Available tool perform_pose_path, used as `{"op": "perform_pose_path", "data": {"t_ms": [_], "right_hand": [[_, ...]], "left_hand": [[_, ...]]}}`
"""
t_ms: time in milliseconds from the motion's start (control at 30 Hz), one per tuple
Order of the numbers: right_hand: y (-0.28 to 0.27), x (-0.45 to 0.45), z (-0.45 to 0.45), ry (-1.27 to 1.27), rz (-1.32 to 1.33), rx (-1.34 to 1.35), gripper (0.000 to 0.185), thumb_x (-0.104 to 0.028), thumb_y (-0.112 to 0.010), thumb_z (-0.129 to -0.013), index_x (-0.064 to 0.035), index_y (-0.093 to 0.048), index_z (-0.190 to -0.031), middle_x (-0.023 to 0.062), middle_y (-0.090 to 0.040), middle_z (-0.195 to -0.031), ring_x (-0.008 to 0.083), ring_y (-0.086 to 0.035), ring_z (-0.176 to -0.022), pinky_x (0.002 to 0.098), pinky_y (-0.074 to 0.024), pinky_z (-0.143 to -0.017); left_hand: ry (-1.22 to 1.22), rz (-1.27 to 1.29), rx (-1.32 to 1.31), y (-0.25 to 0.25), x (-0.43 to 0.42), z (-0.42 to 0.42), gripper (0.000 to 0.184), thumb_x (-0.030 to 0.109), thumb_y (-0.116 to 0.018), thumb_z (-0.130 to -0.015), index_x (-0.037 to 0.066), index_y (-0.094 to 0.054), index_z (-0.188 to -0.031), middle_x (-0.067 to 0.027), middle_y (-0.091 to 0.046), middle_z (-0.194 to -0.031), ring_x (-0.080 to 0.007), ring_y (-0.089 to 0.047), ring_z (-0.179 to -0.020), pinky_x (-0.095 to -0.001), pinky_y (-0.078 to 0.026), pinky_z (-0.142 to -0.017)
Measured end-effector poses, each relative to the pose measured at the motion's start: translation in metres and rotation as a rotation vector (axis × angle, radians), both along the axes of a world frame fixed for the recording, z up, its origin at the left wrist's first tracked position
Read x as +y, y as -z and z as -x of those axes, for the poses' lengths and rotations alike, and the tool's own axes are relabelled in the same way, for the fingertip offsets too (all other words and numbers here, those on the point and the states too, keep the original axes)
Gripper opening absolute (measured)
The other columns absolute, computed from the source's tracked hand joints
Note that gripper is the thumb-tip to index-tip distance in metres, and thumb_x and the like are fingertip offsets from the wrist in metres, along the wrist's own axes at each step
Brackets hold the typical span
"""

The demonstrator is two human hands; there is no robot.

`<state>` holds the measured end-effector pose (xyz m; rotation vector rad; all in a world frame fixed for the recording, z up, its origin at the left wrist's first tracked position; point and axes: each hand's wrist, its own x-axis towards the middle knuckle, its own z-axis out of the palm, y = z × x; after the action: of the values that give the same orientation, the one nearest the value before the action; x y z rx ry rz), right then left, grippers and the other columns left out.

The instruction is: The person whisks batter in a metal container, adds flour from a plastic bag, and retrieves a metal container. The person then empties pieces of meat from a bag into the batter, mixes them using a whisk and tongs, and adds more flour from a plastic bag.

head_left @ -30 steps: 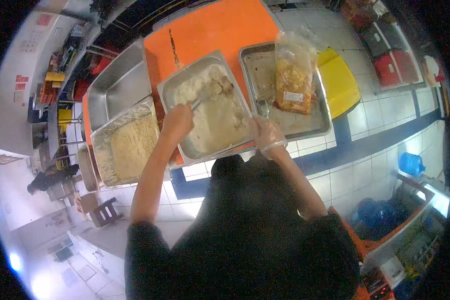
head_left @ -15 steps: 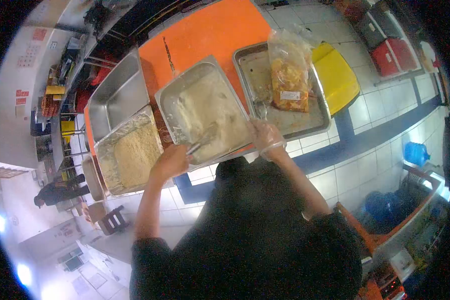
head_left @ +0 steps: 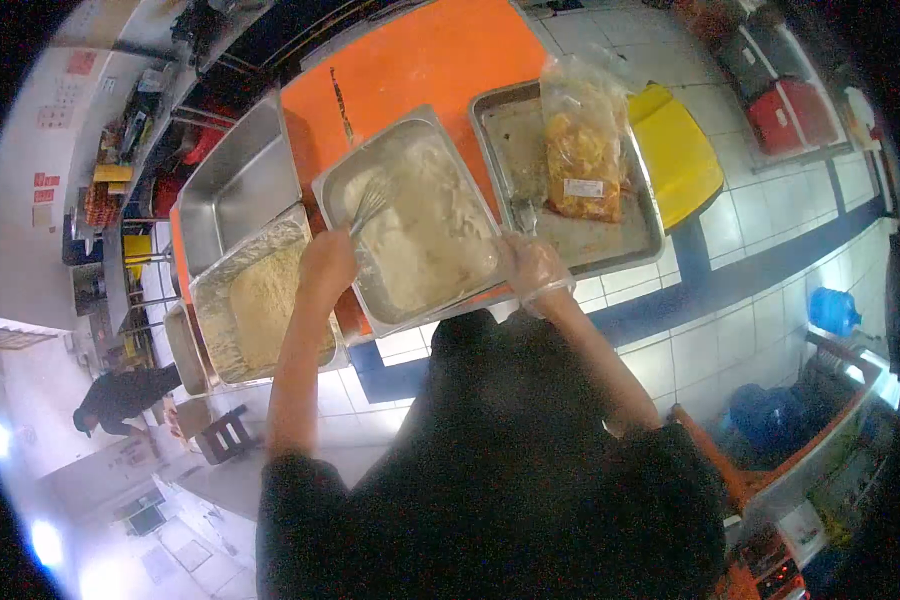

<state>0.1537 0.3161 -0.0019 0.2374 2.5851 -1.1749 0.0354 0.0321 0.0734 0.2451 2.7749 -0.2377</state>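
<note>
My left hand (head_left: 328, 268) is closed around the handle of a whisk (head_left: 371, 203). The whisk's wires rest in pale, wet batter at the left side of a square metal pan (head_left: 451, 143). My right hand (head_left: 537, 266), in a clear plastic glove, is closed on the pan's right rim near its front corner. Just beyond that hand, a shiny metal utensil (head_left: 527, 215) lies in a shallow tray (head_left: 570, 253); its kind is unclear. In the same tray stands a clear bag of orange-yellow marinated food (head_left: 583, 160) with a white label.
An orange tabletop (head_left: 410, 68) carries the pans. Left of the batter, a deep pan holds beige crumb-like powder (head_left: 270, 305), with another steel pan (head_left: 245, 185) behind it. A yellow stool or chair (head_left: 675, 155) stands right. Another person (head_left: 125, 395) is at the far left.
My left hand has moved the whisk up and to the left through the batter, from the front of the pan to its left side. My right hand stays on the rim.
</note>
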Motion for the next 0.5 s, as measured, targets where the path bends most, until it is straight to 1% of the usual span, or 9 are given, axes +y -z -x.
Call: {"op": "perform_pose_path", "data": {"t_ms": [67,133,200,233,267,333,400,433,500], "right_hand": [[0.012,0.0,-0.001,-0.01,0.002,0.006,0.049,-0.04,-0.04,-0.1,-0.0038,-0.061,-0.126,0.0225,-0.063,-0.119,0.0386,-0.061,-0.108,0.0468,-0.0482,-0.094],[0.022,-0.001,-0.001,0.018,0.001,0.109,0.048,-0.04,-0.04,-0.1,-0.0045,-0.061,-0.126,0.0221,-0.064,-0.117,0.039,-0.062,-0.106,0.0472,-0.0487,-0.093],[0.018,0.001,-0.001,0.011,0.009,0.076,0.047,-0.039,-0.041,-0.1,-0.0047,-0.062,-0.125,0.0219,-0.065,-0.116,0.0392,-0.063,-0.104,0.0473,-0.0491,-0.092],[0.016,0.001,0.0,-0.001,0.016,0.043,0.046,-0.038,-0.041,-0.1,-0.0048,-0.062,-0.125,0.0217,-0.065,-0.115,0.0395,-0.064,-0.102,0.0473,-0.0496,-0.091],[0.017,0.0,0.0,-0.009,0.017,0.047,0.046,-0.038,-0.041,-0.1,-0.0048,-0.062,-0.125,0.0217,-0.065,-0.115,0.0395,-0.064,-0.102,0.0473,-0.0496,-0.091],[0.021,-0.003,-0.003,0.073,0.084,0.238,0.034,-0.029,-0.05,-0.097,-0.0005,-0.066,-0.107,0.0269,-0.066,-0.101,0.0445,-0.062,-0.097,0.0482,-0.0494,-0.084],[0.016,-0.001,-0.002,0.05,0.077,0.201,0.035,-0.029,-0.05,-0.097,-0.0007,-0.066,-0.108,0.0273,-0.066,-0.1,0.0447,-0.062,-0.096,0.0483,-0.0493,-0.084],[0.013,0.0,-0.002,0.034,0.073,0.164,0.035,-0.03,-0.051,-0.097,-0.0008,-0.066,-0.109,0.0277,-0.066,-0.1,0.045,-0.062,-0.096,0.0484,-0.0493,-0.083],[0.018,0.0,-0.001,0.049,0.074,0.193,0.036,-0.03,-0.051,-0.097,-0.0006,-0.066,-0.11,0.0279,-0.066,-0.1,0.0451,-0.062,-0.096,0.0487,-0.0491,-0.083]], "left_hand": [[0.037,-0.016,-0.054,-0.001,-0.022,-0.012,0.02,0.009,-0.06,-0.084,0.001,-0.063,-0.102,-0.0271,-0.067,-0.09,-0.0431,-0.066,-0.089,-0.0516,-0.053,-0.078],[0.07,-0.034,-0.108,-0.01,-0.026,-0.029,0.02,0.008,-0.06,-0.084,0.0,-0.063,-0.102,-0.0277,-0.066,-0.09,-0.0435,-0.066,-0.09,-0.0516,-0.053,-0.078],[0.0,-0.033,-0.486,-0.026,-0.019,-0.046,0.024,0.01,-0.06,-0.085,-0.002,-0.062,-0.105,-0.0289,-0.066,-0.091,-0.0446,-0.065,-0.091,-0.0519,-0.052,-0.081],[-0.008,-0.033,-0.484,-0.025,-0.017,-0.058,0.024,0.01,-0.06,-0.085,-0.002,-0.062,-0.105,-0.0289,-0.066,-0.091,-0.0446,-0.065,-0.091,-0.0519,-0.052,-0.081],[0.052,-0.2,-0.422,-0.023,-0.013,-0.069,0.025,0.011,-0.06,-0.086,-0.002,-0.062,-0.107,-0.0291,-0.065,-0.091,-0.0448,-0.064,-0.092,-0.0526,-0.051,-0.082],[0.103,-0.368,-0.355,-0.014,0.0,-0.078,0.026,0.012,-0.06,-0.086,-0.003,-0.061,-0.108,-0.0294,-0.065,-0.092,-0.045,-0.064,-0.093,-0.0532,-0.05,-0.083],[0.186,-0.245,-0.344,-0.002,0.016,-0.066,0.027,0.014,-0.059,-0.088,0.001,-0.061,-0.111,-0.0269,-0.066,-0.094,-0.0435,-0.064,-0.094,-0.0527,-0.05,-0.083],[0.182,-0.251,-0.343,0.003,0.019,-0.057,0.027,0.014,-0.059,-0.088,0.001,-0.061,-0.111,-0.0269,-0.066,-0.094,-0.0435,-0.064,-0.094,-0.0527,-0.05,-0.083],[0.137,-0.276,-0.225,0.012,0.024,-0.034,0.028,0.016,-0.059,-0.089,0.003,-0.06,-0.114,-0.0248,-0.066,-0.096,-0.0414,-0.065,-0.094,-0.052,-0.051,-0.081]]}}
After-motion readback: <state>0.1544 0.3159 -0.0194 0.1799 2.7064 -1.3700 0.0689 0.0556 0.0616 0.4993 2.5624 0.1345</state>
